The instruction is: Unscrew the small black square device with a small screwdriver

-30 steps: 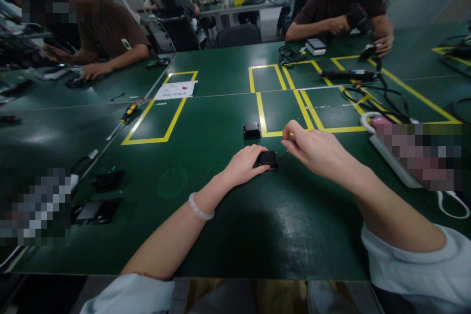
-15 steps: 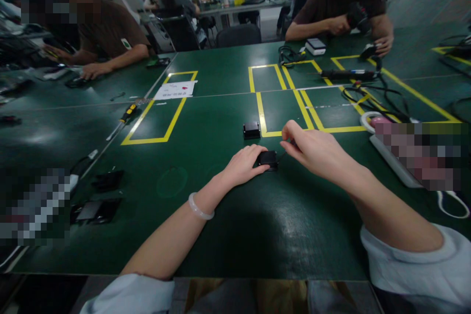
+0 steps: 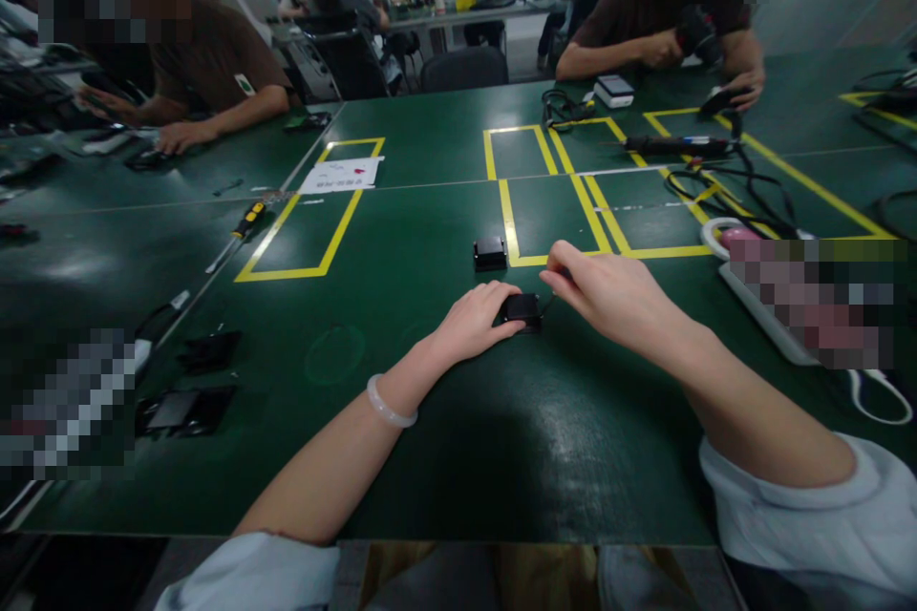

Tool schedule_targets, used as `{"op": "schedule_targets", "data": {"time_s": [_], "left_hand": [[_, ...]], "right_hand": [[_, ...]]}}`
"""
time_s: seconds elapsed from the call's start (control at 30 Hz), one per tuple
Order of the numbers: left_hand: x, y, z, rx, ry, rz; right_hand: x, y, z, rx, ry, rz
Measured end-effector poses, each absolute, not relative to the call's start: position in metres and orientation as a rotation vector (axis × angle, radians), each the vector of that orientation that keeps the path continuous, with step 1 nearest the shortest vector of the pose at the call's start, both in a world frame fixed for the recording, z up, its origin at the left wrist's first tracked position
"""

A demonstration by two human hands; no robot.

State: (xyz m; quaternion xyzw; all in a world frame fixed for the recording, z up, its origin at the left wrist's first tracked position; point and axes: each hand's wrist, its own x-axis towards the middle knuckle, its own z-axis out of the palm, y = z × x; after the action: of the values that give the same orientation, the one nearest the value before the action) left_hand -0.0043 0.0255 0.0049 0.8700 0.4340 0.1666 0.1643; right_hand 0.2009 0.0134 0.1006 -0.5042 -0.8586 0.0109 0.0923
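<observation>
My left hand [image 3: 479, 320] grips a small black box-shaped part [image 3: 522, 308] on the table, fingers along its far side and thumb at its near side. Just right of it, my right hand [image 3: 598, 284] is closed in a pinch. A thin dark strand or rod [image 3: 548, 303] runs from those fingertips toward the right end of the part; its kind is too small to make out. A second, similar black part [image 3: 490, 254] rests on the table beyond my left hand, touched by neither hand.
Yellow tape frames mark the green table [image 3: 430, 458]. A yellow-black screwdriver [image 3: 249, 221] and dark parts [image 3: 187, 409] lie left. On the right are a dark pen-like tool [image 3: 677, 146], cables [image 3: 763, 181] and a white tape roll [image 3: 716, 237]. Two people work across the table.
My right hand has shifted slightly down and to the left, closer to the part. My left hand and both black parts have stayed in place.
</observation>
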Motion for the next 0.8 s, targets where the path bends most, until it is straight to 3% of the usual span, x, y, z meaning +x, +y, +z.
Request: {"op": "schedule_targets", "data": {"time_s": [0.8], "left_hand": [[-0.0043, 0.0252, 0.0049, 2.468, 1.233, 0.482]], "right_hand": [[0.2046, 0.0138, 0.1030, -1.457, -2.531, 0.096]]}}
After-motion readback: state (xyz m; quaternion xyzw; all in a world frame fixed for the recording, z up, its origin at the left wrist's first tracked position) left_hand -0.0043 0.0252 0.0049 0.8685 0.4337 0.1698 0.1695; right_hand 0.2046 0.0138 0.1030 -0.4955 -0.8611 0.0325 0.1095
